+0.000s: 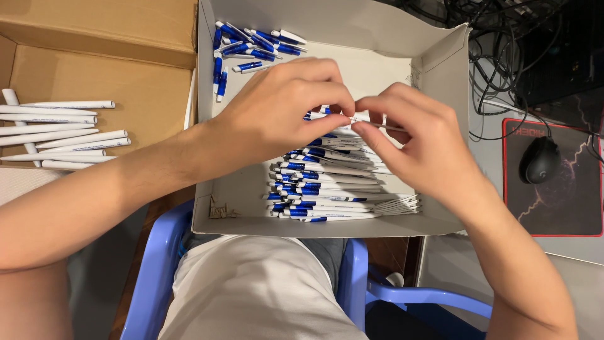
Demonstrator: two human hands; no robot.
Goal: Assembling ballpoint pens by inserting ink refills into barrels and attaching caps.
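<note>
Two bare hands meet over a shallow white cardboard tray (440,69) that rests on the person's lap, above a blue plastic chair (157,264). The left hand (277,113) and the right hand (421,145) each pinch one end of a single white pen (360,118), held level between them just above the middle of the tray; the left grip closes thumb and forefinger on the pen's left end, the right grip closes on its right end, where a thin tip pokes out past the fingers. Directly under the hands, toward the tray's near edge, lies a tidy stack of white-and-blue pens (333,189), all laid crosswise with their blue clips to the left. In the tray's far left corner sits a loose heap of blue and white pen parts (251,47). A few small pale scraps (220,208) gather in the near left corner. Left of the tray, an open brown cardboard box (126,82) holds a row of plain white pen barrels (60,132) at its left edge. On the counter at the right lie a black mouse (539,159) on a dark, red-edged mouse pad (566,201), with black cables (503,69) tangled behind them.
</note>
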